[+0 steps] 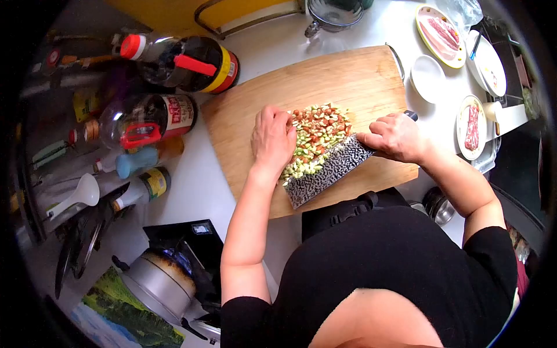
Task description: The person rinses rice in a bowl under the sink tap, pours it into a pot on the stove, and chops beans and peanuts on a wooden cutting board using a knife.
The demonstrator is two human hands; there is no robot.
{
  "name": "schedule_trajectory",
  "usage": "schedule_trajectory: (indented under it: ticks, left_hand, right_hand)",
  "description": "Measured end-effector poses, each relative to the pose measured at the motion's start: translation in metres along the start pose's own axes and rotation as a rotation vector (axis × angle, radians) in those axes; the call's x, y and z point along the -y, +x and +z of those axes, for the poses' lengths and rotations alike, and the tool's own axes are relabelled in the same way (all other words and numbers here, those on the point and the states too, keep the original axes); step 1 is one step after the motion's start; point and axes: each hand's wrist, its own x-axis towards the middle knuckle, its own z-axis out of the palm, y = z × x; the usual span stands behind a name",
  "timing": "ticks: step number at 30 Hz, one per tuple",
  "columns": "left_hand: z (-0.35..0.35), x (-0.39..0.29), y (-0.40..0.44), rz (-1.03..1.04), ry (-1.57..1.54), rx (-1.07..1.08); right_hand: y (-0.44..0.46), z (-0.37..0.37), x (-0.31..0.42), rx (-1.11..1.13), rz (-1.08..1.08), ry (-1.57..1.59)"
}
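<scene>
A pile of chopped green and orange-red vegetable pieces (319,136) lies on a wooden cutting board (255,104). My right hand (394,136) grips a cleaver (328,173) with a black-and-white patterned blade and a dark handle. The blade lies tilted along the near side of the pile, its edge against the pieces. At the pile's left side is my left hand (274,139), fingers curled against the vegetables. Whether any pieces sit within those fingers is hidden.
Large sauce bottles (194,62) stand left of the board. On the right are a white bowl (428,78), a plate of sliced meat (439,36) and a smaller meat dish (471,127). A glass bowl (335,14) sits behind. A pot (159,284) rests on a lit burner at lower left.
</scene>
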Motion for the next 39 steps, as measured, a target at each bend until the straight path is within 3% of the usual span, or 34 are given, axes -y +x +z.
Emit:
schedule_trajectory:
  ticks: [6,39]
  left_hand:
    - [0.002,-0.001,0.001,0.005,0.029,0.020]
    - [0.007,0.004,0.000,0.031,-0.119,-0.053]
  right_hand:
    - [-0.009,0.009,-0.001,-0.096,0.009,-0.004]
    - [-0.012,0.008,0.006,-0.133,-0.006,0.051]
